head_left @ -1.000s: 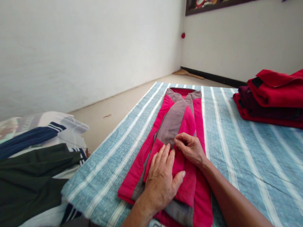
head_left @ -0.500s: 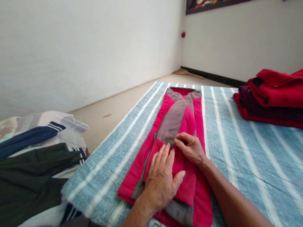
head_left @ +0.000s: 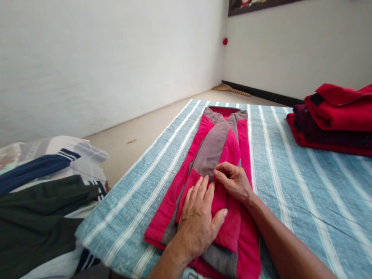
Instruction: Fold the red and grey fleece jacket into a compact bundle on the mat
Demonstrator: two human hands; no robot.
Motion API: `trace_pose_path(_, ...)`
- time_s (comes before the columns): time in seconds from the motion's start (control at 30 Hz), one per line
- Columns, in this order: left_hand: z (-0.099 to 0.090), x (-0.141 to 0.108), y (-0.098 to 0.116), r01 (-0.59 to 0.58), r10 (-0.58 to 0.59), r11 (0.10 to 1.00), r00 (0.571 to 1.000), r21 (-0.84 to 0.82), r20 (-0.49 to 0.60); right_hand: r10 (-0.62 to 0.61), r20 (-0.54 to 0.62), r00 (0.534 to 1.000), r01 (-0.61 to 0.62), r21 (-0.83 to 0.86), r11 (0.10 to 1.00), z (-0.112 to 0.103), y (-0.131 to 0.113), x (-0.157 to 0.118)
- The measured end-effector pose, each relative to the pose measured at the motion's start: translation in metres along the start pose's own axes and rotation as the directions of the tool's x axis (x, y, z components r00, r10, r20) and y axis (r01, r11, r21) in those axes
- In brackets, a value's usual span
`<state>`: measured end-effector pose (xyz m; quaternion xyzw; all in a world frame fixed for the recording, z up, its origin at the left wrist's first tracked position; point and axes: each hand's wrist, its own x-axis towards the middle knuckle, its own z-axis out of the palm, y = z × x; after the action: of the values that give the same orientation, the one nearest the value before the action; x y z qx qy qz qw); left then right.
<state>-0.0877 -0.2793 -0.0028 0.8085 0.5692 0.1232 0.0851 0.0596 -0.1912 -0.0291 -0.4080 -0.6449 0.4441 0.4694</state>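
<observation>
A pink and grey fleece jacket (head_left: 210, 149) lies lengthwise in front of me, its collar at the far end and its sleeves folded in over the front. Flat on the folded sleeve rests my left hand (head_left: 199, 215), fingers stretched out and thumb apart. My right hand (head_left: 234, 182) is just beyond it, thumb and forefinger pinched together at the jacket's middle. Whatever sits between those fingertips is too small to make out; they touch the fleece there.
Under the jacket spreads a blue and white striped sheet (head_left: 271, 162). Folded red and maroon clothes (head_left: 343, 112) are stacked at the right. Loose garments (head_left: 43, 209), dark green, navy and white, lie in a heap at the left. A broom (head_left: 231, 90) lies by the far wall.
</observation>
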Motion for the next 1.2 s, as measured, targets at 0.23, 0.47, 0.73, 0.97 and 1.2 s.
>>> trace_pose_path(0.23, 0.0008, -0.0007, -0.0008, -0.003, 0.003, 1.000, 1.000, -0.012, -0.015, 0.014, 0.006, 1.000, -0.014, -0.002, 1.000, -0.0007, -0.0006, -0.0004)
trace_pose_path(0.47, -0.0005, 0.0003, -0.0009, 0.001, -0.001, 1.000, 1.000, -0.019, 0.001, 0.017, 0.000, 1.000, -0.017, 0.003, 1.000, -0.0008, -0.0025, -0.0004)
trace_pose_path(0.73, 0.0000, -0.0005, -0.0004, 0.001, -0.002, 1.000, 1.000, -0.018, -0.011, -0.005, -0.004, 1.000, 0.005, -0.023, 1.000, -0.0008, -0.0006, 0.0000)
trace_pose_path(0.97, 0.0003, -0.0004, -0.0009, 0.006, -0.005, 1.000, 1.000, -0.011, 0.010, 0.002, -0.008, 1.000, -0.002, -0.016, 1.000, -0.0005, -0.0024, -0.0003)
trace_pose_path(1.2, -0.0004, -0.0008, -0.0007, -0.002, 0.001, 1.000, 1.000, -0.025, -0.002, -0.002, -0.012, 1.000, 0.002, -0.024, 1.000, -0.0006, -0.0036, -0.0006)
